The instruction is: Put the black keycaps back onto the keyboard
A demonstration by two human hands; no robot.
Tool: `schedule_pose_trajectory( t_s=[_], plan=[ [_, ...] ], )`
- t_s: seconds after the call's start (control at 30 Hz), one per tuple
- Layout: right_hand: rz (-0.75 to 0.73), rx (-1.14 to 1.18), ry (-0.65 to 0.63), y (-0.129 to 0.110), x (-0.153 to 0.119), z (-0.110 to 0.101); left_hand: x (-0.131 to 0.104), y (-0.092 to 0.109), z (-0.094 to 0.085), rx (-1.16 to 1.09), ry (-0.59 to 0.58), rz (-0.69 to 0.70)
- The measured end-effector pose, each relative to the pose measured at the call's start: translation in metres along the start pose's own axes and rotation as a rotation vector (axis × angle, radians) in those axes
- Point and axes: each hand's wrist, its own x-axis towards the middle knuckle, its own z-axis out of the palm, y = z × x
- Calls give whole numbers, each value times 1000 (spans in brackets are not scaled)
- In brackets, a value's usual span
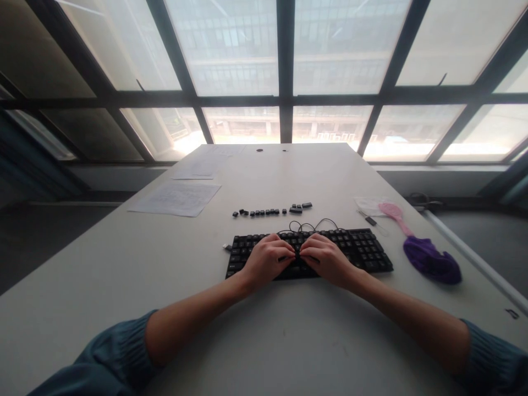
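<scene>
A black keyboard (365, 253) lies across the white table in front of me. Over its middle, my left hand (270, 256) and my right hand (324, 254) face each other, fingertips pressed together and nearly meeting. A small black keycap (297, 250) appears to sit between the two sets of fingertips; whether it is off the board I cannot tell. Behind the keyboard runs an uneven row of several loose black keycaps (267, 212), with wider ones (296, 210) at its right end. The keyboard's thin cable (317, 224) loops along the far edge, and a USB plug (226, 247) pokes out at the left.
Written paper sheets (177, 199) lie at the left of the table (289, 181). At the right are a clear plastic bag (367, 205), a small dark tag-like item (370, 220), a pink-handled object (394, 213) and a purple cloth (431, 259). Large windows (223, 49) stand beyond.
</scene>
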Motion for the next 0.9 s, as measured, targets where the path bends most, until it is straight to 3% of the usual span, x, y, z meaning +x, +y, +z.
schedule_pose_trajectory(
  t_s=[0.5,0.9],
  plan=[
    [0,-22,-10,0,-1,1,-1,0,2,132,-38,39],
    [124,-76,-82,-9,4,-6,7,3,-2,100,-110,15]
  ],
)
